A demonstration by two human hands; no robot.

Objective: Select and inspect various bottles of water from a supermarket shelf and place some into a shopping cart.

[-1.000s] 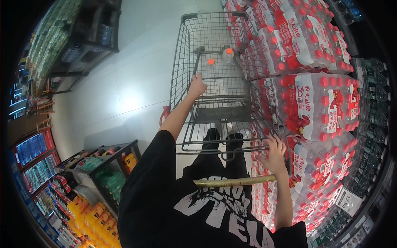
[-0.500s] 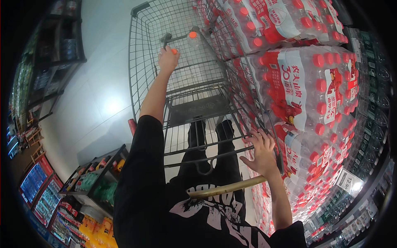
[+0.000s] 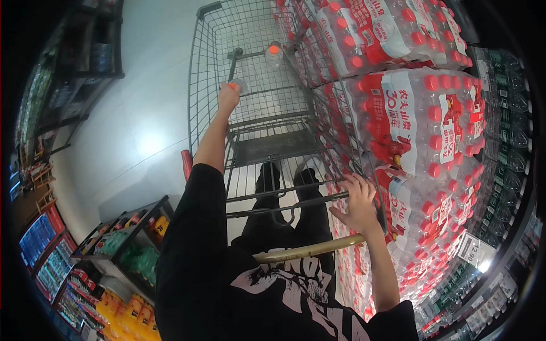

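Note:
A grey wire shopping cart point(image 3: 199, 74) stands in front of me, its gold-coloured handle bar point(image 3: 310, 250) close to my body. Over the inside of the basket, my left hand point(image 3: 229, 98) is closed on a clear plastic bottle point(image 3: 243, 86) with an orange cap, gripping it near the cap. A second clear bottle with an orange cap point(image 3: 274, 52) is farther forward in the basket. My right hand point(image 3: 361, 206) rests at the cart's near right corner, fingers spread over the wire rim and thumb held apart.
Shrink-wrapped packs of red-capped water bottles point(image 3: 409, 125) are stacked tightly along the cart's right side. Dark shelves of bottles point(image 3: 506, 131) curve beyond them. To the left lies pale tiled floor point(image 3: 148, 102), with a low drinks rack point(image 3: 136, 244) and yellow bottles point(image 3: 128, 312) nearer me.
My left hand has come back a little toward me with the bottle, which shows more clearly beside the fingers. The cart appears slightly farther right in view; the right hand stays at its corner.

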